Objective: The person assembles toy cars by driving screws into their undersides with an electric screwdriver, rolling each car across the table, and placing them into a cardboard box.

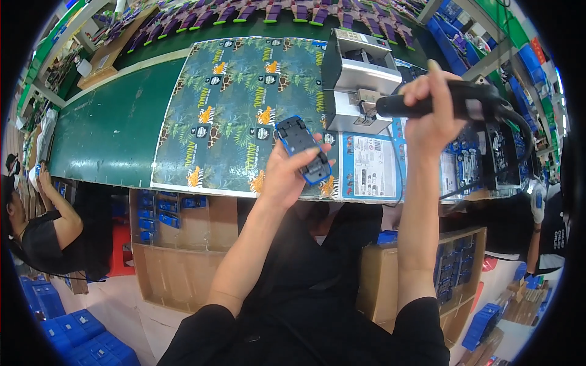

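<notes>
My left hand [285, 174] is closed around a blue toy car [299, 143], which lies tilted with its black underside and wheels facing up. My right hand [434, 113] grips a black electric screwdriver [403, 107] lying roughly level, its thumb pointing up. The screwdriver's front end points left, to the small block on a silver metal screw feeder [360, 116]; whether its bit touches the block I cannot tell. Between the car and the feeder there is a gap. Beneath the car is a printed sheet with animal pictures [235, 122], spread over the green table [110, 131].
Cardboard boxes holding blue car parts stand at the table's front edge, one at left [189, 256] and one at right [467, 256]. Purple and green toys [268, 12] line the far conveyor. A black cable [525, 131] hangs at right. Co-workers sit at left [55, 226] and right [549, 226].
</notes>
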Demonstrator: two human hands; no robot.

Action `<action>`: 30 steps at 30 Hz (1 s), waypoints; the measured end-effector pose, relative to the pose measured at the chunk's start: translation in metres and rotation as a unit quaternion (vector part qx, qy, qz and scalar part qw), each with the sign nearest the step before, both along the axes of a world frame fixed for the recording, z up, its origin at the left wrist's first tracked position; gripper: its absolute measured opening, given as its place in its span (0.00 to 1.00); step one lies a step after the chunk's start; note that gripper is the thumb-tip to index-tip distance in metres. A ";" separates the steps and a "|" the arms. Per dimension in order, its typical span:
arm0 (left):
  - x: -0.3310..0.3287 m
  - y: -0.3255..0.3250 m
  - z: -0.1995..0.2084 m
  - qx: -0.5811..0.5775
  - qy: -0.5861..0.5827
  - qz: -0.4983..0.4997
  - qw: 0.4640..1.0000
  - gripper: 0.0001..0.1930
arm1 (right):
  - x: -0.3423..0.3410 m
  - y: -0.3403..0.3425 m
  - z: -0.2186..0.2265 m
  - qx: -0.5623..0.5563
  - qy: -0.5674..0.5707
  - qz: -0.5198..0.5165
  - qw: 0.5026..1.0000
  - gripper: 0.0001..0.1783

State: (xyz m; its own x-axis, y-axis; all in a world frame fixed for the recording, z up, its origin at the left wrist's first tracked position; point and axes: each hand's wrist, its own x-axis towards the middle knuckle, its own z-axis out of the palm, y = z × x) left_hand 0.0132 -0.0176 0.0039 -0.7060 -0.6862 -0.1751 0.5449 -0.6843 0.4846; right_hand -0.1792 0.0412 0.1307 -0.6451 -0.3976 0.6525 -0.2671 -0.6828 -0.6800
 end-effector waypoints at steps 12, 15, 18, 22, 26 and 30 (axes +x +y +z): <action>-0.002 0.000 -0.010 -0.053 -0.030 -0.007 0.998 0.28 | 0.006 -0.023 0.009 0.201 0.055 -0.021 0.978 0.09; -0.001 0.001 -0.009 -0.076 -0.043 -0.009 0.996 0.29 | 0.028 0.011 0.011 0.143 -0.088 0.105 0.980 0.12; -0.002 0.002 -0.010 -0.096 -0.036 -0.019 0.995 0.30 | 0.052 0.043 0.002 0.048 -0.099 0.211 0.971 0.06; -0.004 0.000 -0.007 -0.090 -0.060 -0.025 0.994 0.30 | 0.072 0.051 -0.015 0.052 -0.035 0.252 0.966 0.06; -0.004 0.001 -0.005 -0.074 -0.059 -0.019 0.995 0.29 | 0.080 0.049 -0.027 0.046 -0.070 0.229 0.970 0.07; -0.004 0.002 -0.008 -0.074 -0.060 -0.015 0.995 0.28 | 0.086 0.044 -0.039 0.077 -0.060 0.210 0.973 0.07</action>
State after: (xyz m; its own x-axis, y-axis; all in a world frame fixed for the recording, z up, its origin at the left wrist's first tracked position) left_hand 0.0092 -0.0152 -0.0042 -0.7069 -0.6893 -0.1589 0.4567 -0.6163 0.6416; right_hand -0.0936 0.0849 0.0914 -0.4729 -0.7291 0.4948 0.1006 -0.6025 -0.7917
